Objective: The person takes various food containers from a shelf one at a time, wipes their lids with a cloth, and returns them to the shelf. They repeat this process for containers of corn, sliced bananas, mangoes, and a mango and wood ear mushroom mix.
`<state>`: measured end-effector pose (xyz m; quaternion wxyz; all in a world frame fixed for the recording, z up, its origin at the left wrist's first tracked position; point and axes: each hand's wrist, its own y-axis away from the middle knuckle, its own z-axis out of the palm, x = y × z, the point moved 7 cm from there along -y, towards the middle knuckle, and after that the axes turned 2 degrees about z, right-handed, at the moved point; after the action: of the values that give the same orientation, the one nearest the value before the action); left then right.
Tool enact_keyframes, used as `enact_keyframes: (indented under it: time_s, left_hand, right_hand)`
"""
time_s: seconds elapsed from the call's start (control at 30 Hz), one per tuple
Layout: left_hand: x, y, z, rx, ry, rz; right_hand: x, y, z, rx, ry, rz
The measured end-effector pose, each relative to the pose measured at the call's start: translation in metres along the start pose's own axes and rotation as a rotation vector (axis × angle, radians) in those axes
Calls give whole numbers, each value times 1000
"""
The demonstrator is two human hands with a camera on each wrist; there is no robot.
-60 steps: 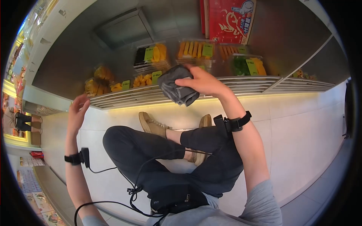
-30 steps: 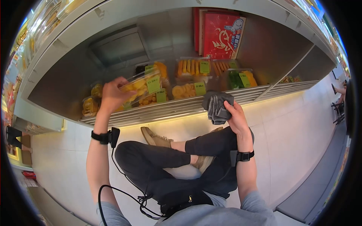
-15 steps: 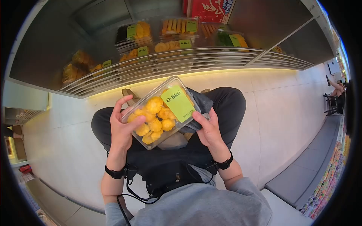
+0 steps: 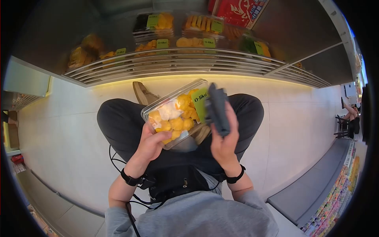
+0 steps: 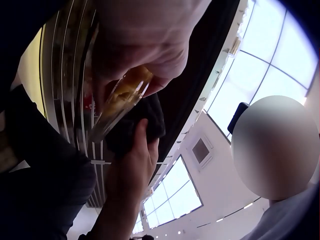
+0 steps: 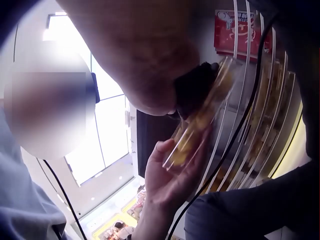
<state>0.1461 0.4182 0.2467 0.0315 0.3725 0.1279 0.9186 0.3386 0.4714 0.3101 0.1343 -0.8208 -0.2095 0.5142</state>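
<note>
Over the lap, my left hand [image 4: 152,142] grips the near left corner of a clear plastic box [image 4: 173,114], its thumb on top. Yellow pieces of dried fruit fill the box, and a green O-like label [image 4: 200,103] crosses the lid's right part. A folded dark grey cloth [image 4: 218,110], blurred, is held in my right hand [image 4: 226,144] at the box's right end, covering part of the label. The left wrist view has the box [image 5: 122,97] tilted, with the cloth [image 5: 142,125] close behind it. In the right wrist view, fingers support the box [image 6: 200,120] from below.
Ahead stands a low metal shelf with a slatted front rail [image 4: 177,61]. Several similar fruit boxes [image 4: 156,25] and a red carton [image 4: 241,12] sit inside it. Crossed legs [image 4: 122,118] lie under the hands. A grey bench [image 4: 312,185] runs along the right; a cable [image 4: 114,156] hangs at the left.
My left hand has taken the fruit box from the shelf and brought it over the lap. My right hand has moved back from the shelf with the cloth, now raised at the box's right end.
</note>
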Motion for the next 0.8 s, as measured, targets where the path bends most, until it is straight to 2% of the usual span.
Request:
enact_keyframes:
  time_s: [0.03,0.07,0.2,0.27,0.33,0.4,0.53,0.6,0.67,0.73,0.8]
  left_hand:
    - [-3,-1,0,3,-26,12]
    - [-6,-2,0,-3,-25,2]
    - [3,-2,-7,59,-20,39]
    - [6,3,-16,1,-100,37]
    - [12,4,-6,25,-120,43]
    - [23,2,10,70,-81,101]
    - [11,-4,-14,104,-126,37]
    - [15,-4,-14,60,-118,59]
    - [14,0,-16,11,-126,59]
    - [24,-3,5,101,-172,124]
    - [24,-4,15,88,-89,82]
  right_hand:
    - [-27,-11,18,-247,152,-134]
    - [-40,-7,40,-383,260,-166]
    - [-55,8,67,-443,199,-283]
    - [-44,-5,60,-399,259,-259]
    - [-24,-23,48,-304,346,-192]
    - [-13,-28,44,-288,352,-116]
    - [-51,2,62,-458,234,-355]
    - [-49,5,59,-436,249,-358]
    - [-34,-8,49,-402,262,-313]
    - [-9,-21,43,-265,288,-224]
    - [-1,-23,40,-271,308,-186]
